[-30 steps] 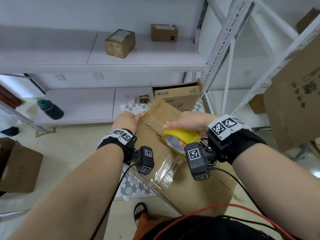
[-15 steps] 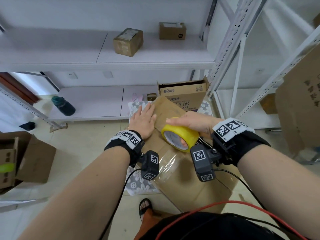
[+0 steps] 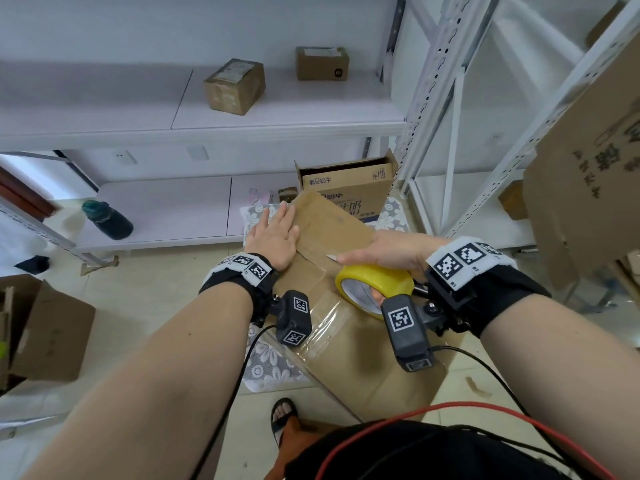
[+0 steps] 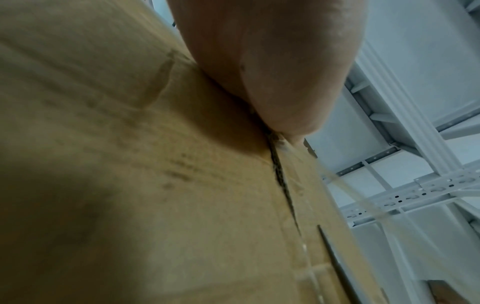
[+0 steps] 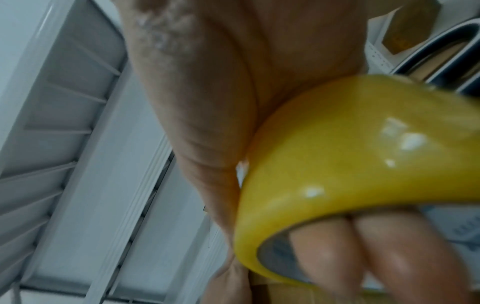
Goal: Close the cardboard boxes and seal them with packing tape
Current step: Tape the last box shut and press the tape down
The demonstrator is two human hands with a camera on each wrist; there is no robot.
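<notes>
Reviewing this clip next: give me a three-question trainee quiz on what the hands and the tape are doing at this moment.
1. True or false: the left hand lies flat with straight fingers on the brown cardboard box.
2. Which hand holds the yellow roll of packing tape? A) left B) right C) neither
3. Fill in: fingers of the right hand pass through the roll's ____.

Key: 1 true; 2 B; 3 core (the centre hole).
</notes>
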